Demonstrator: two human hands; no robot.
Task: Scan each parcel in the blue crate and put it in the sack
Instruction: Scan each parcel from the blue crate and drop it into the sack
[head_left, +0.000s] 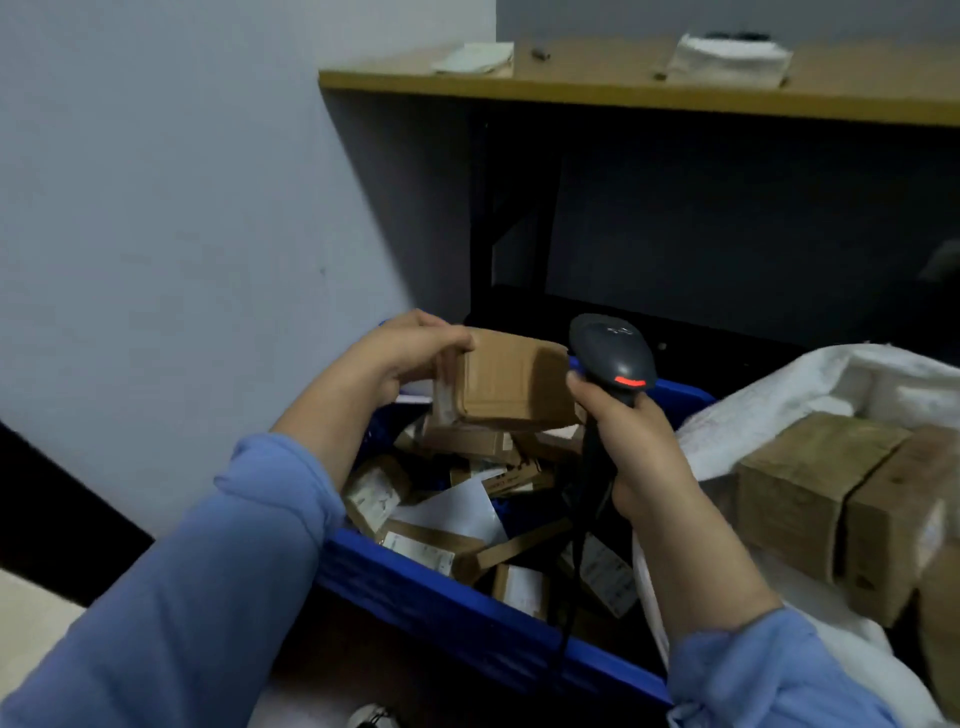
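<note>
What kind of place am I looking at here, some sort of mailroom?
Most likely a parcel sorting room or courier depot: a blue crate heaped with labelled parcels, a barcode scanner gripped in the right hand, and a white sack beside it already holding boxes.

A wooden tabletop with a yellow front edge runs across the top. On it lie a pale folded cloth at the left, a thicker white cloth to the right, and a small dark piece between them. Pale floor shows at the lower left, beside the blue crate
</note>
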